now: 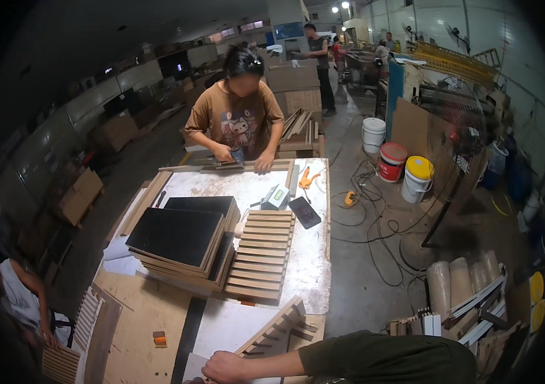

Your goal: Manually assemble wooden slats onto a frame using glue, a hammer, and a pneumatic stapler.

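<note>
My right hand (224, 367) reaches in from the lower right in a dark green sleeve, its fingers curled closed at the near end of a slatted wooden panel (272, 328). That panel is tilted up, its slats showing along the far side. Only a sliver of my left hand (193, 381) shows at the bottom edge, its fingers hidden. Beyond lies another slatted wooden panel (260, 256), flat beside a stack of black-topped boards (176, 235). White paper (227, 323) is spread on the table under the tilted panel.
Across the table (311, 269), a co-worker (237, 118) holds a power tool (238, 155) against wooden strips. A phone (304, 212), orange-handled pliers (309, 178) and a small orange-and-brown piece (160, 339) lie on top. Cables (381, 230), buckets (391, 162) and a fan (461, 137) stand right.
</note>
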